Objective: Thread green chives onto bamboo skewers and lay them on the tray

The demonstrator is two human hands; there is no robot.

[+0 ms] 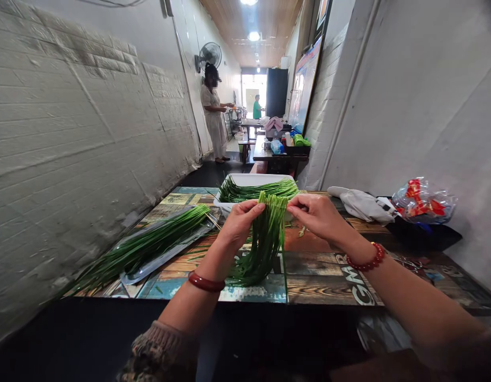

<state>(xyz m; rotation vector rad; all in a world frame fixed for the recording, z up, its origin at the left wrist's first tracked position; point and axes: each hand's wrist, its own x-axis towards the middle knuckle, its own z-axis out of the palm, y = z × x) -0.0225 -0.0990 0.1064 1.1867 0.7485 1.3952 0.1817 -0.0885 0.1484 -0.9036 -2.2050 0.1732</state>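
A bunch of garlic chives (265, 239) hangs between my hands, its pale stem ends side by side in a row at the top and its dark leaves drooping to the table. My left hand (243, 220) pinches the row at its left end between thumb and fingers. At the right end, my right hand (315, 215) is closed in a pinch on the stems; whether a stick runs through them is hidden. Behind lies a white tub (255, 179) with more chives (261, 190). To the left, long chives (150, 241) rest on a clear tray (166, 257), thin sticks (213, 220) beside their pale ends.
A white cloth item (365, 206) and a clear bag with red things (422, 201) lie at the table's right. Wood-patterned table (317, 276) has a near edge below my hands. Further back are a cluttered table (265, 154), a standing person (214, 114) and another in green (257, 107).
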